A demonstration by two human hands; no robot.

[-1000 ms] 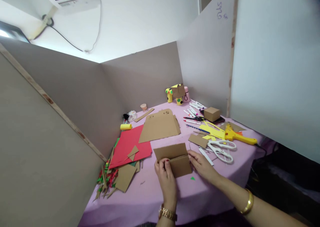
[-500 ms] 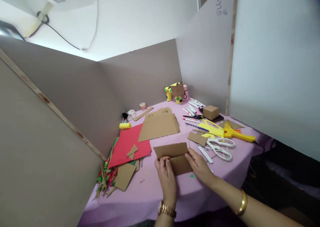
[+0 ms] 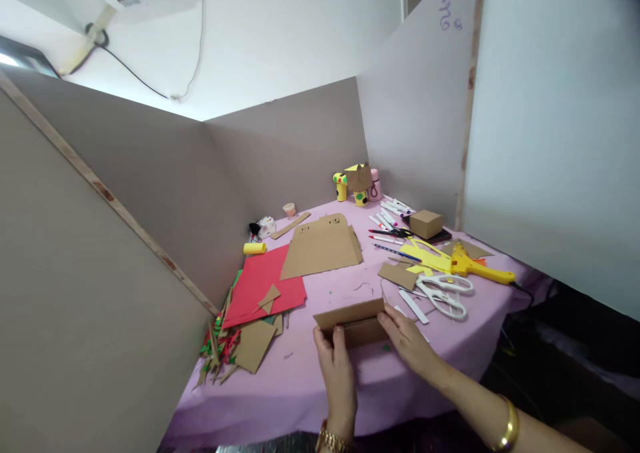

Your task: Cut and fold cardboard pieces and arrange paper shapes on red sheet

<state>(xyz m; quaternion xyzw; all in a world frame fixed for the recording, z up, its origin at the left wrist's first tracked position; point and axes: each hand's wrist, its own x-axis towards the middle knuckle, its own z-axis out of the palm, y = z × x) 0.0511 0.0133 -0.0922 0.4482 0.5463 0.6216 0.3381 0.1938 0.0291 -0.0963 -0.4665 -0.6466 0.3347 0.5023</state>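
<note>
A folded piece of cardboard is held above the near part of the purple-covered table, its far panel standing up along a crease. My left hand grips its left end, thumb on the near face. At the right end, my right hand is closed on the edge, with the thumb on top and the other fingers partly hidden behind. Beyond my hands lies a larger cut cardboard sheet with two small slots. White-handled scissors rest to the right of my right hand, near a small cardboard piece.
Red sheets and a heap of cardboard and paper scraps lie at left. At right are a yellow glue gun, a small cardboard box and several markers. Grey partitions enclose the table.
The cardboard has tipped, so its panels look narrower and more sharply folded. Both hands have shifted slightly down and right in view, still holding its ends. The whole view has moved slightly.
</note>
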